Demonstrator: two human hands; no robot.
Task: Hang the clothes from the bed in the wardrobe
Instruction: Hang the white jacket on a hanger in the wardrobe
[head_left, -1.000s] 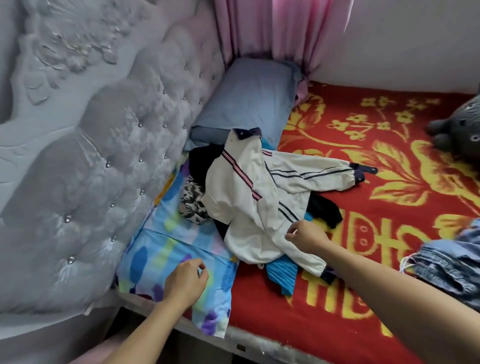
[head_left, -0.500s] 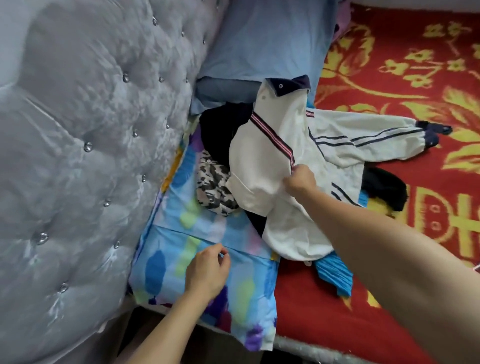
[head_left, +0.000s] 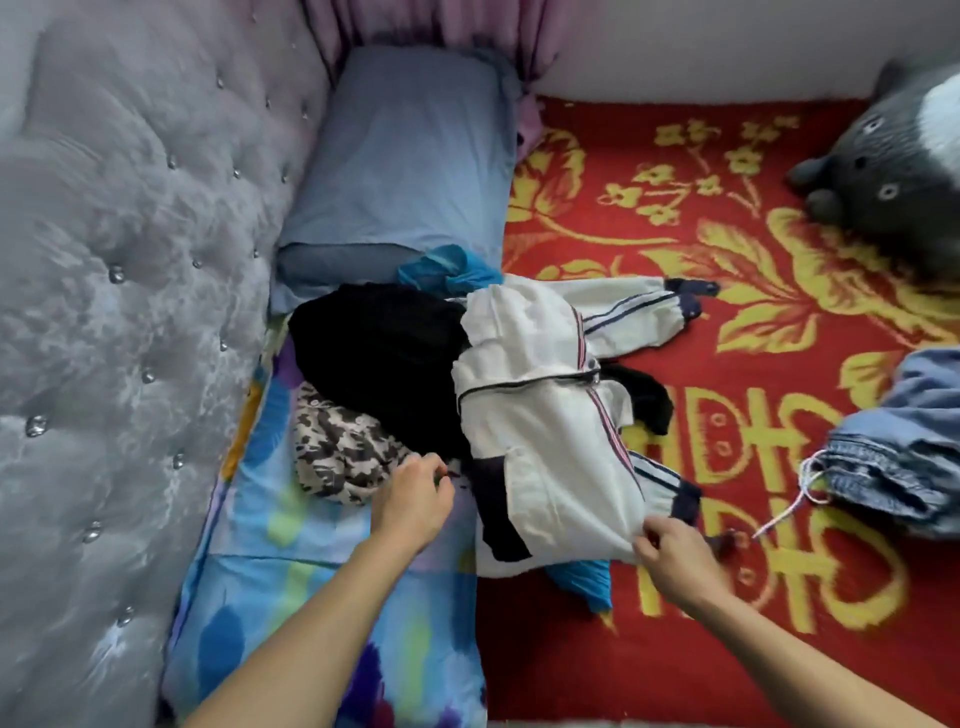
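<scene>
A white jacket (head_left: 550, 421) with navy and red stripes lies folded over on a pile of clothes on the bed. My right hand (head_left: 675, 556) pinches its near hem and pulls it toward me. Left of it lies a black garment (head_left: 379, 358), with a black-and-white patterned garment (head_left: 343, 452) at its near side. My left hand (head_left: 415, 499) hovers with curled fingers at the near edge of the black and patterned garments; whether it grips cloth is unclear. A turquoise garment (head_left: 582, 577) pokes out under the jacket.
The bed carries a red and yellow blanket (head_left: 727, 234) and a multicoloured pillowcase (head_left: 291, 561). A blue pillow (head_left: 410, 156) lies against the grey tufted headboard (head_left: 119, 312). Denim clothing (head_left: 904, 447) lies at the right, a grey plush toy (head_left: 893, 171) at the far right.
My right hand dragged the white jacket over toward me and to the right, uncovering the black garment. My left hand moved from the pillowcase up to the clothes pile.
</scene>
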